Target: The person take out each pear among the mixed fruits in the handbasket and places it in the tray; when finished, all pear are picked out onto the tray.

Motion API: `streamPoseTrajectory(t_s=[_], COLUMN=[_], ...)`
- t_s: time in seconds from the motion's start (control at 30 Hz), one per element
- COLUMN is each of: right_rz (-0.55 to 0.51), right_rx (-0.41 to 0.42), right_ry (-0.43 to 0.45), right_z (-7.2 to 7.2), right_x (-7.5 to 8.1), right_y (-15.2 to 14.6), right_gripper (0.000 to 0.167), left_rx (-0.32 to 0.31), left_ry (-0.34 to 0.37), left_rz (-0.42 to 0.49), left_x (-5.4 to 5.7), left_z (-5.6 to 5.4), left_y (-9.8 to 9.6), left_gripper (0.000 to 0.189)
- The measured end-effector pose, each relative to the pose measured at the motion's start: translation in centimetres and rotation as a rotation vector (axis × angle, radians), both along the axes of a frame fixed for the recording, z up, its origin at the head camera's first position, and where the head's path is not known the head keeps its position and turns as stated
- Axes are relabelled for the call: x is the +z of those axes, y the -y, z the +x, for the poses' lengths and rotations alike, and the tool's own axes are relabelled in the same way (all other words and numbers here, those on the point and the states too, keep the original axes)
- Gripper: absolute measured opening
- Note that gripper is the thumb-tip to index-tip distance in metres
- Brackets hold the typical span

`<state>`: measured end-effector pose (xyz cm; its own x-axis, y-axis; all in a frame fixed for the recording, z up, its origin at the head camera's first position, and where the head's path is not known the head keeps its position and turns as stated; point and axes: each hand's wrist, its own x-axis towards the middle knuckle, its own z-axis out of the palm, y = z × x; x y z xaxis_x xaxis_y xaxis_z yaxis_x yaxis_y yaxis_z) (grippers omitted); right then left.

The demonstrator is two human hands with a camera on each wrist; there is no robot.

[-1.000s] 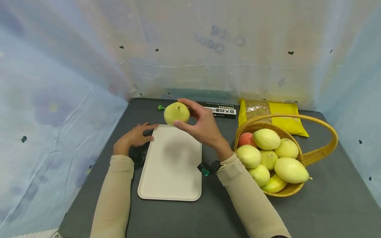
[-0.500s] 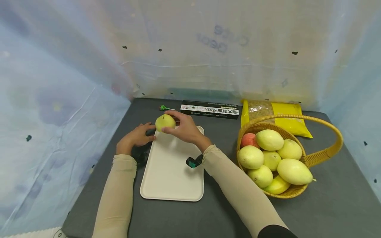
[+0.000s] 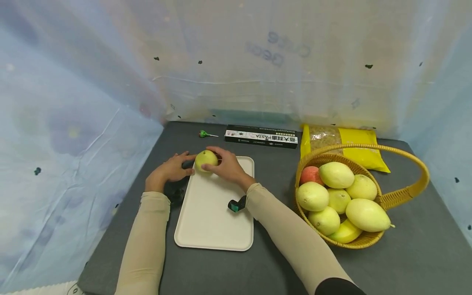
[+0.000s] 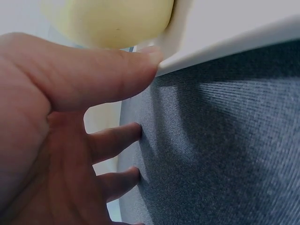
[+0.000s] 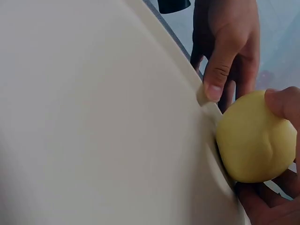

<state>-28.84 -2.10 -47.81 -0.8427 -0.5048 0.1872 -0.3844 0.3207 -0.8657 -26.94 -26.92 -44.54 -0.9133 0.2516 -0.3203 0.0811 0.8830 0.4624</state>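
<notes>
My right hand (image 3: 227, 166) grips a round yellow-green fruit (image 3: 205, 161) with a short stem nub, thumb on the near side and fingers behind. The fruit sits at the far left corner of a cream rectangular tray (image 3: 214, 221); in the right wrist view the fruit (image 5: 253, 138) overlaps the tray's edge. At that same corner my left hand (image 3: 171, 169) rests with fingers spread, holding nothing. Its thumb (image 4: 112, 75) touches the tray rim in the left wrist view, while the other fingertips reach down to the dark cloth.
On the right stands a wicker basket (image 3: 405, 192) with several pale green fruits, a red one (image 3: 311, 175) and a yellow one (image 3: 346, 232); its tall handle arches over. Behind lie a yellow pasta bag (image 3: 361, 147), a black pasta box (image 3: 261, 136) and a small green-headed item (image 3: 203, 133).
My right hand has brought the fruit left and down onto the tray's far left corner. The left hand has kept its place at the tray's edge.
</notes>
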Motion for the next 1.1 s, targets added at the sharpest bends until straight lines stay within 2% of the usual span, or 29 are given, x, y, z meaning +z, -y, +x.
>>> streamPoseTrajectory(t_s=[0.23, 0.4, 0.67, 0.9, 1.1], right_rz=[0.012, 0.019, -0.019, -0.011, 0.011], right_rx=[-0.019, -0.046, -0.031, 0.045, 0.095], right_ry=[-0.015, -0.061, -0.092, -0.203, -0.296], right_z=[0.4, 1.8, 6.5, 10.9, 14.6], right_x=[-0.1, 0.5, 3.1, 5.4, 7.3], right_y=[-0.2, -1.1, -3.6, -7.4, -12.2], right_gripper=[0.078, 0.084, 0.085, 0.085, 0.091], left_rx=[0.001, 0.000, 0.020, 0.010, -0.011], left_ry=[-0.003, -0.001, 0.002, 0.005, 0.007], left_rz=[0.004, -0.006, -0.005, -0.005, 0.012], left_x=[-0.1, -0.2, 0.0, 0.1, 0.1], left_z=[-0.2, -0.3, 0.0, 0.0, -0.1], left_y=[-0.2, -0.3, -0.3, -0.1, -0.1], left_gripper=[0.069, 0.070, 0.071, 0.073, 0.073])
